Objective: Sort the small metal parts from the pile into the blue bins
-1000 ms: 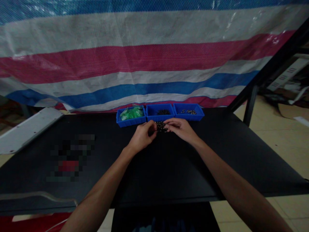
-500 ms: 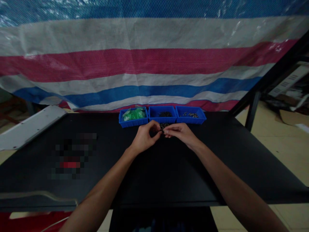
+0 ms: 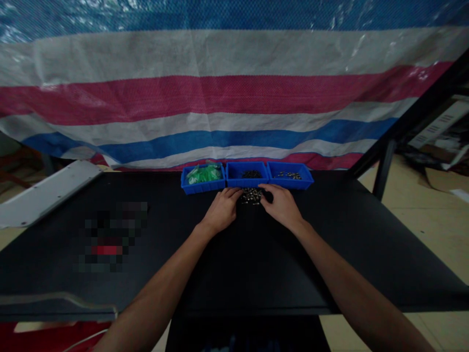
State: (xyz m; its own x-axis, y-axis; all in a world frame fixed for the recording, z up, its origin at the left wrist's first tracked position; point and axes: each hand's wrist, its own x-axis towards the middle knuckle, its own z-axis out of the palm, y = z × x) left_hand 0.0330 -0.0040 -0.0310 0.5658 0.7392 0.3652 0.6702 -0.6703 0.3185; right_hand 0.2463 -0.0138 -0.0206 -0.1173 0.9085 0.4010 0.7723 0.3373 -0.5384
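Note:
A pile of small shiny metal pieces [image 3: 251, 196] lies on the black table between my hands, too small to tell their exact kind. At its left edge rests my left hand [image 3: 223, 209], palm down with the fingers stretched toward the pile. My right hand [image 3: 281, 205] curves around the pile's right side, thumb and forefinger apart, and nothing shows in its grasp. Just behind stand three blue bins: a left bin [image 3: 203, 187] with green plastic bags [image 3: 205, 173], a middle bin [image 3: 234, 181] with dark small parts [image 3: 251, 174], and a right bin [image 3: 293, 184] with scattered metal bits [image 3: 292, 175].
A striped tarp [image 3: 234, 93] hangs behind the black table [image 3: 252, 274]. On the table's left lies a blurred-out patch [image 3: 110, 237] with red in it. A white panel [image 3: 47, 193] is at the far left, and a black metal post [image 3: 383, 168] rises at the right.
My hands were pinched together over the pile with something small between the fingertips. They have since parted to either side, opened and lowered, uncovering the metal pieces.

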